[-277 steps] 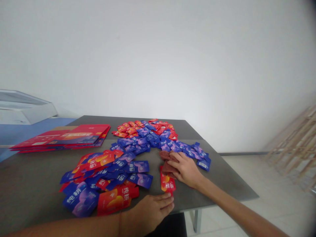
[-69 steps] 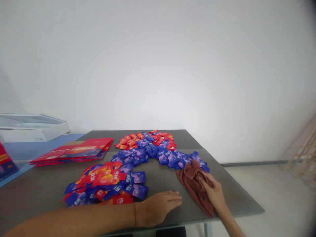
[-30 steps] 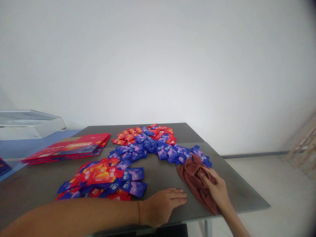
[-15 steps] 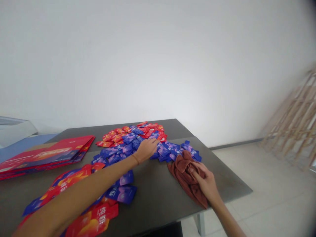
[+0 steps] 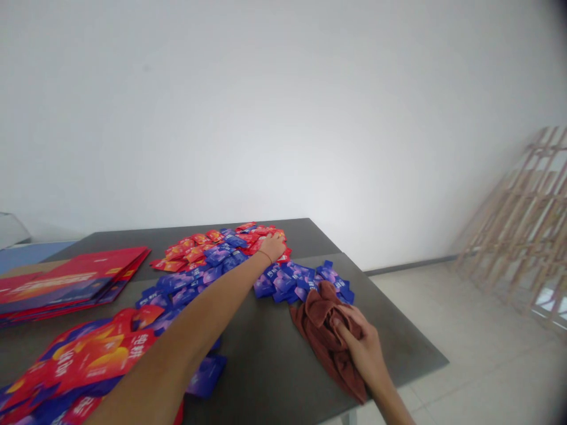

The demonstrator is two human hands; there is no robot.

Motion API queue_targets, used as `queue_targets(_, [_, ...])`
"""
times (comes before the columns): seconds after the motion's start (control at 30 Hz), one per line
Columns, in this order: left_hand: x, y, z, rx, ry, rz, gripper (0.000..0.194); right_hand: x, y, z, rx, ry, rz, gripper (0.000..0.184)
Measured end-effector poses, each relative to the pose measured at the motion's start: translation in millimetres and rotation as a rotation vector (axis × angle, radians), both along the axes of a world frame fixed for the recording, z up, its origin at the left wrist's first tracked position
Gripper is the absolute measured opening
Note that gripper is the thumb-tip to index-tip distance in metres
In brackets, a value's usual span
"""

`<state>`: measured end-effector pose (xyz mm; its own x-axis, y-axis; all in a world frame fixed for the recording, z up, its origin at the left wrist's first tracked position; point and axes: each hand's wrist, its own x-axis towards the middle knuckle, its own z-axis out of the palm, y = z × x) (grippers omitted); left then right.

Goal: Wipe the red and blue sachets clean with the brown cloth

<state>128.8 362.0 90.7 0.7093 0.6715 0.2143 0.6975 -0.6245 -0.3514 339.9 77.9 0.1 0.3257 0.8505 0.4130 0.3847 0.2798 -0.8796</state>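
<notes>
My right hand (image 5: 361,342) grips a crumpled brown cloth (image 5: 325,333), which rests on the dark table beside the nearer purple packets. The thumb presses into the folds, and one end of the cloth hangs toward the near edge. My left arm stretches across the table. At its end, my left hand (image 5: 273,245) lies over the red packets (image 5: 257,236) at the back, fingers stretched out on them; the fingertips are partly hard to see. Blue-purple packets (image 5: 295,282) lie in a loose row between the left wrist and the cloth.
More red and orange packets (image 5: 93,360) are heaped at the near left, partly behind my forearm. A stack of flat red and purple printed boxes or bags (image 5: 80,277) lies at the left. The dark table (image 5: 261,360) ends at the right above pale floor. A wooden lattice (image 5: 522,224) leans against the wall.
My left hand has moved farther back, from the purple packets onto the red ones. My right hand still holds the cloth at much the same place. The view has shifted slightly.
</notes>
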Motion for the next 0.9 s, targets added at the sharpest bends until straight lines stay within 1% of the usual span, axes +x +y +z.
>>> queue_targets(0.13, [-5,7,5.3,-0.057,0.026,-0.045,0.040,1,2,-3.0,-0.005,0.005,-0.002,0.034])
queue_targets(0.3, [-3,4,9.1,-0.095,-0.017,-0.097,0.040,-1,4,-4.1,0.022,0.009,-0.007,0.030])
queue_targets(0.4, [3,4,16.8,-0.122,-0.102,-0.160,0.040,-2,3,-3.5,0.041,0.005,-0.004,0.029])
queue_targets(0.5, [4,5,29.1,-0.177,-0.228,-0.236,0.039,-2,4,-3.4,0.042,0.007,-0.008,0.028])
queue_targets(0.57, [0,3,37.4,-0.218,-0.338,-0.275,0.045,-2,4,-3.4,0.035,0.008,-0.008,0.029])
queue_targets(0.63, [-8,-5,44.5,-0.255,-0.470,-0.297,0.055,-2,5,-3.5,0.036,0.009,-0.009,0.029])
queue_targets(0.7, [-17,-18,49.6,-0.288,-0.614,-0.306,0.062,-2,6,-3.7,0.046,0.010,-0.011,0.030])
queue_targets(0.8, [-32,-46,53.5,-0.350,-0.829,-0.304,0.059,-3,8,-5.0,0.051,0.007,0.006,0.031])
queue_targets(0.9, [-44,-77,52.7,-0.461,-1.012,-0.253,0.053,-3,10,-6.9,0.054,0.011,0.020,0.032])
